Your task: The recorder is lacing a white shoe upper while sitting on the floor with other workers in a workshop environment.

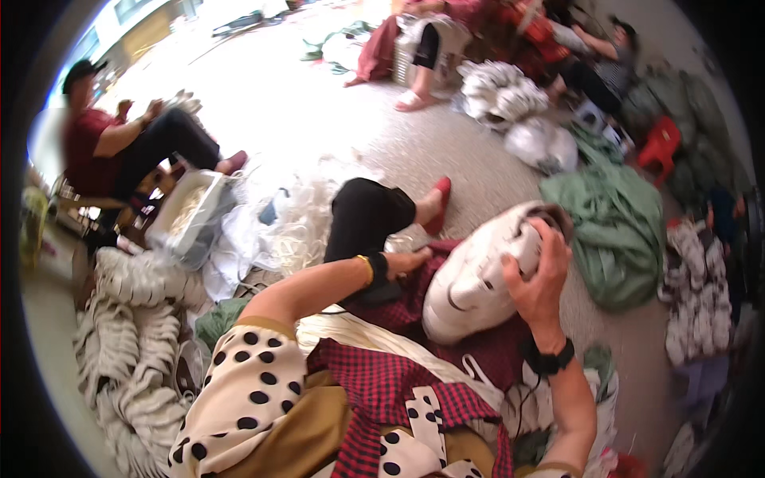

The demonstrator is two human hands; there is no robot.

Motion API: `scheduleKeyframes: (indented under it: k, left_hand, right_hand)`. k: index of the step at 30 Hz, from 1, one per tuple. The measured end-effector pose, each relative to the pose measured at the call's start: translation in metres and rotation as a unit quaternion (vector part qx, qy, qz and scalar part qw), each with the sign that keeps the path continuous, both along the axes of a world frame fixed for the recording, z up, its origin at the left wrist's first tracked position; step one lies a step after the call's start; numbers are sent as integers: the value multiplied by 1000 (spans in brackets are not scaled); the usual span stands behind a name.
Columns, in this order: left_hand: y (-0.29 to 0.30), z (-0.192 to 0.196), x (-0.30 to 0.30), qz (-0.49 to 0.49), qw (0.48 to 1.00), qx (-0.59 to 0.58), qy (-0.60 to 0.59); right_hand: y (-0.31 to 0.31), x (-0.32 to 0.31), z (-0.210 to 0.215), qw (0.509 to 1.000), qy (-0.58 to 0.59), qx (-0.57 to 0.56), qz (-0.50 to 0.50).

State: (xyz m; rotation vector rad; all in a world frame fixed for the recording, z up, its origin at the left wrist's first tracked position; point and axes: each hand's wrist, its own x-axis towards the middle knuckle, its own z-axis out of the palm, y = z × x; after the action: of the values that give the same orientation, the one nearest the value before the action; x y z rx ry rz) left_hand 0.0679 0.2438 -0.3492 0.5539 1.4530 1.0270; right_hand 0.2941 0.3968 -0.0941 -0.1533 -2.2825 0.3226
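One white, elongated shoe (476,275), dark marks unreadable.
Right hand (543,285) grips it, fingers half-spread; left hand (406,264): fingertips hidden, hold unclear.

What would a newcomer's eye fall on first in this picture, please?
Probably the white shoe-like piece, which looms just right of the middle, with the person's right hand holding its upper end. Next may come the big green cloth bundle to the right of it, and then the heap of pale, closely stacked pieces along the lower left side.
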Motion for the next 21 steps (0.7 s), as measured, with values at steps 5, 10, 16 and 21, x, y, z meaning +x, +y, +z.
scheduleKeyframes:
  k: [5,10,16,21]
  left_hand:
    - [7,46,17,29,970,85,225]
    - [27,192,-18,309,901,213,218]
    - [27,274,-127,459,721,361,373]
    - [29,214,-85,384,782,225,436]
  right_hand:
    - [1,10,-5,999,-7,6,-37]
    - [1,3,-2,1000,-9,-9,-12]
    - [3,-1,-4,1000,9,8,-6]
    - [18,5,-22,999,12,19,-23]
